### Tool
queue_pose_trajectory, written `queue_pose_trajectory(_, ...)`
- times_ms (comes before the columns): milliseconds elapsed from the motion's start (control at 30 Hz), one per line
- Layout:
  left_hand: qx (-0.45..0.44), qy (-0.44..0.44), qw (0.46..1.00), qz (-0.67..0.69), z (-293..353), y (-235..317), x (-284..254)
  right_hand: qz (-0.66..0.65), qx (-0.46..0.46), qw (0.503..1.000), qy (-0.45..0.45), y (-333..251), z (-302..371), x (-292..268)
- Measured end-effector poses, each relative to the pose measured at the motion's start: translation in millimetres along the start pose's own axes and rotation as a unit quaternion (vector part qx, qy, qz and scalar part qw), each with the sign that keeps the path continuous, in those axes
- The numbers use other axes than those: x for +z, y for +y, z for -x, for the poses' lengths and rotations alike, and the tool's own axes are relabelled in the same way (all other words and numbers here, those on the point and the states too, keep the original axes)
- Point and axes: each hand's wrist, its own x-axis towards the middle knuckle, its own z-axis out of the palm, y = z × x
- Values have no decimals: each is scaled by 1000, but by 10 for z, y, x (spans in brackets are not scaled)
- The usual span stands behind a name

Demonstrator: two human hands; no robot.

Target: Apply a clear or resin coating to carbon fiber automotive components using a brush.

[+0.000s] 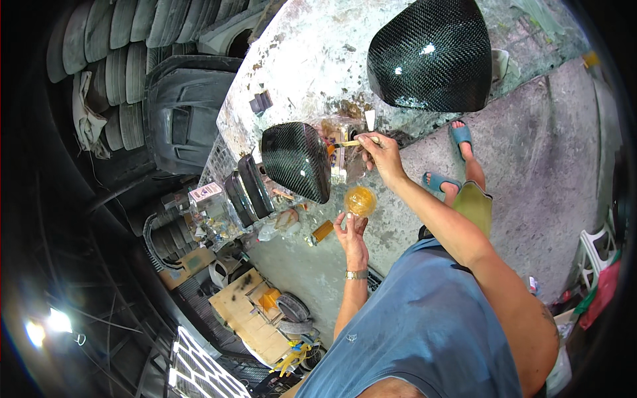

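Observation:
My left hand [353,240] holds up a clear round cup [360,200] of amber liquid, its fingers closed around the cup's lower side. My right hand [383,161] pinches the pale handle of a small brush [349,142]. The brush's orange-brown tip is at the right edge of a glossy black carbon-weave shell [295,159]; I cannot tell if it touches. A larger shell [434,63] with the same weave stands farther off, to the right on the stained white table [298,79].
A dark block [261,102] lies on the table. Curved black parts [249,189] stand left of the smaller shell, beside a cluttered container [215,215]. Tyres [123,76] and a black moulded panel [186,116] line the far left. A white plastic chair [594,252] is at the right.

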Motion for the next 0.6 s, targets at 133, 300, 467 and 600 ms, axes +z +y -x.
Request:
queue_pose_trajectory(133, -6, 14, 1000, 15, -42, -18, -49, 131, -37, 991, 3, -109, 409, 56)
queue_pose_trajectory(300, -3, 13, 1000, 7, -85, -7, -52, 156, -69, 983, -71, -106, 881, 11)
queue_pose_trajectory(467, -6, 10, 1000, -5, -58, 0, -40, 72, 65, 982, -162, -256, 799, -174)
queue_pose_trajectory(600, -2, 5, 1000, -22, -38, -18, -13, 89, 15, 991, -99, -162, 349, -109)
